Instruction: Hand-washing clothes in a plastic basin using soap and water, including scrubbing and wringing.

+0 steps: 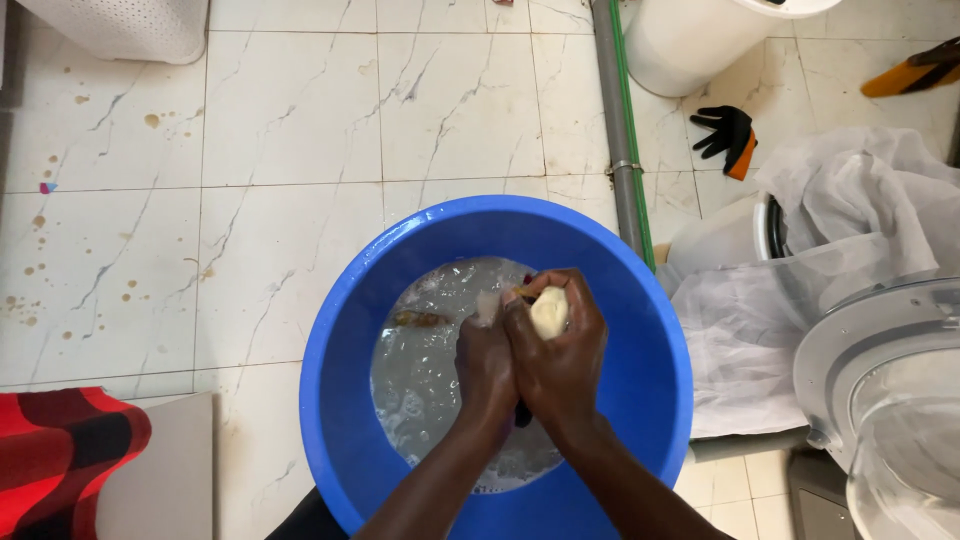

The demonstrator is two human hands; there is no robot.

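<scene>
You are working inside blue basin (345, 330); its wall is ringing both hands, leaving way out upward only; left hand (486, 365) and right hand (560, 350) are pressing together over soapy water (420, 370); bare tile floor (290, 130) is lying open to your left and ahead; grey pipe (618, 120) is running just beside basin rim on right; white sheeting (800, 260) and washing machine door (880, 370) are crowding right side; red and black cloth (60, 450) is sitting near left; black glove (728, 132) and white bucket (690, 40) are blocking far right.

Blue basin (340, 330), red-and-black checked cloth (60, 450), white (grey-veined) floor tiles (290, 110).
</scene>
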